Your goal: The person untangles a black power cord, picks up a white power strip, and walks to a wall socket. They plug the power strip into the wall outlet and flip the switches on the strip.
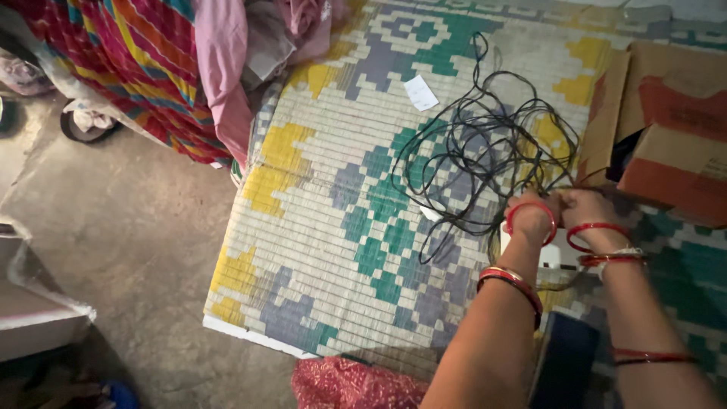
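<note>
A tangle of thin black wire lies spread over a woven mat patterned in green, yellow and purple. My left hand and my right hand meet at the near right edge of the tangle, both closed on strands of the wire. Red bangles ring both wrists and forearms. A white flat object lies on the mat just under my wrists, mostly hidden.
An open cardboard box stands at the right of the mat. A small white paper slip lies near the far end. Colourful cloth is heaped at the upper left. Bare concrete floor lies to the left. Red cloth sits near my body.
</note>
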